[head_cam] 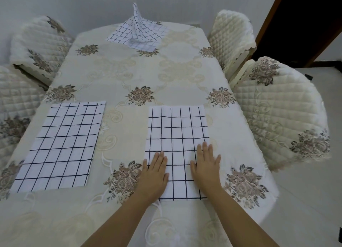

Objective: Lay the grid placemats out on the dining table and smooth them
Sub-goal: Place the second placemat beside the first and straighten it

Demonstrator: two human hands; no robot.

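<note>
Two white placemats with a dark grid lie flat on the dining table (129,76). The right placemat (177,128) is under both my hands. My left hand (154,174) presses flat on its near left edge, fingers straight. On its near right part my right hand (206,165) lies flat with fingers spread. The left placemat (61,145) lies spread out and untouched. At the far end of the table a pile of grid placemats (137,34) sits with one cloth standing up in a peak.
A cream tablecloth with brown flower patterns covers the table. Quilted chairs stand around it: two on the right (277,108) (231,35) and two on the left (37,43) (13,102). A dark doorway (305,21) opens at the upper right.
</note>
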